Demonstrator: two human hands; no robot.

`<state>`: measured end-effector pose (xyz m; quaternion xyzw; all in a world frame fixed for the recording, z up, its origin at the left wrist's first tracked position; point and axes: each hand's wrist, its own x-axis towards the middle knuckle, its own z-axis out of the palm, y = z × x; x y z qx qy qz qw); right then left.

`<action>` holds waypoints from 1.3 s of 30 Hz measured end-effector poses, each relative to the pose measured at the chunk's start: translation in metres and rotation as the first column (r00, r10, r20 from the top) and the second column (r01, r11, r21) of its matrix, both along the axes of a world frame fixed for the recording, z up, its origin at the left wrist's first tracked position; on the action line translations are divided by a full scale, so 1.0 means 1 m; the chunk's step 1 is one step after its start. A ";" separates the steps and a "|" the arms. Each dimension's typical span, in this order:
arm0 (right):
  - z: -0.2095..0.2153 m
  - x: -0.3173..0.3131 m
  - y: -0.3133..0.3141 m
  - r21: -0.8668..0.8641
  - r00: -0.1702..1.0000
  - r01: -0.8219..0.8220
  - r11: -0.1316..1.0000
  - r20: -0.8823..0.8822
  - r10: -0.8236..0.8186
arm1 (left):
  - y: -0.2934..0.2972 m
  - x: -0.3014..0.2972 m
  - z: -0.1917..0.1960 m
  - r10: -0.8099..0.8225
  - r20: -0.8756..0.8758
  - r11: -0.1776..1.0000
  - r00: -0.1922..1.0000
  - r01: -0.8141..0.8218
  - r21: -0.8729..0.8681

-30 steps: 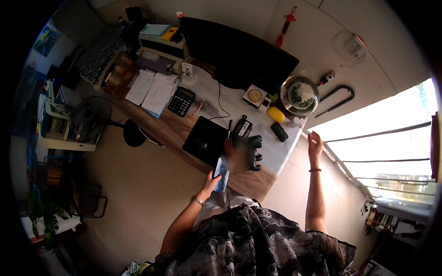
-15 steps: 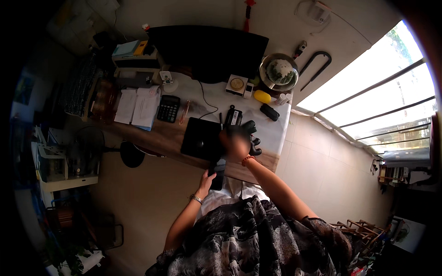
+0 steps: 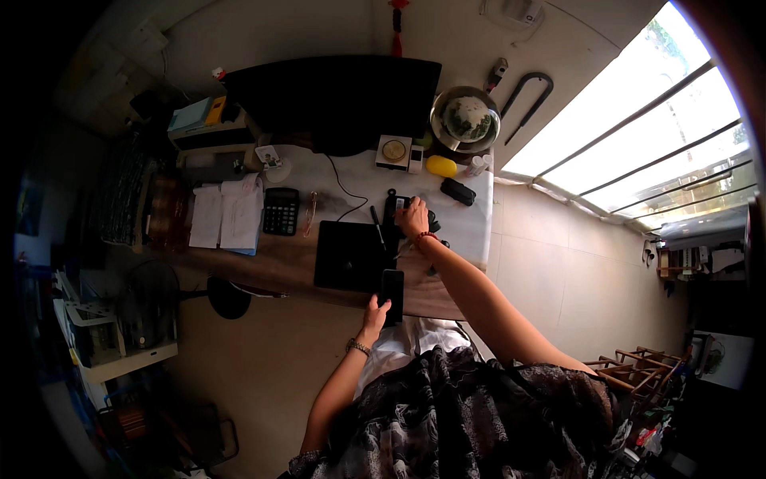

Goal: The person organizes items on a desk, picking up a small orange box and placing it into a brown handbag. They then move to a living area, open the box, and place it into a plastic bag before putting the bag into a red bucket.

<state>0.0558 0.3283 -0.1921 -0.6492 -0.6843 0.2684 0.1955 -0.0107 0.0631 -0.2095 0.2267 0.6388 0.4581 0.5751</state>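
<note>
Our left hand (image 3: pixel 373 313) grips a slim black rectangular phone (image 3: pixel 392 295) from below, fingers curled round its lower end, so the phone stands up out of the hand just at the near edge of the long wooden desk (image 3: pixel 279 267). Below that hand the desk ends and there is open pale floor to its left, with our white-trousered lap directly beneath it.

Our right hand (image 3: pixel 413 217) reaches further up the desk, well beyond the left hand, and rests palm down on a black chunky device (image 3: pixel 396 209) lying on a white cloth (image 3: pixel 471 231). The fingers lie close together over its top; we cannot tell whether they grip it or only lie on it. The device is mostly covered by the hand, so only its dark upper-left corner and a bit at its right show, and its shape stays unclear.

Between the two hands lies a flat black square pad (image 3: pixel 351 255), just left of the right hand, with a thin dark pen (image 3: pixel 377 223) at its upper right corner. Right of the right hand the cloth runs bare to the desk's end, where a tiled floor opens. Above that hand sit a small black oblong case (image 3: pixel 457 191), a yellow oval object (image 3: pixel 440 166) and a round metal bowl (image 3: pixel 465 120). Far to its left rests a black calculator (image 3: pixel 281 211).
</note>
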 end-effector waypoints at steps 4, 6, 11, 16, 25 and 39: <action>0.015 -0.032 -0.001 -0.204 0.995 0.067 0.977 0.091 -0.050 | -0.001 -0.002 -0.012 0.012 -0.037 0.999 0.999 -0.014 -0.042; 0.018 -0.042 0.003 -0.292 0.990 0.126 0.948 0.097 -0.101 | 0.000 -0.006 -0.024 0.009 -0.068 0.999 0.998 -0.012 -0.040; 0.003 -0.033 0.020 -0.322 0.967 0.154 0.934 -0.144 -0.209 | 0.018 -0.001 -0.028 -0.010 -0.051 1.000 0.999 0.009 -0.017; -0.008 0.009 0.066 -0.298 0.936 0.207 0.932 -0.215 -0.277 | 0.046 0.004 -0.010 -0.114 -0.091 0.993 0.989 0.114 -0.002; -0.001 0.043 0.086 -0.314 0.885 0.256 0.914 -0.305 -0.353 | 0.056 0.021 -0.017 -0.226 -0.531 0.973 0.817 0.210 -0.090; 0.036 0.095 -0.026 -0.011 0.981 -0.192 0.981 0.003 0.192 | 0.062 0.037 0.039 -0.265 -0.753 0.953 0.603 0.282 -0.109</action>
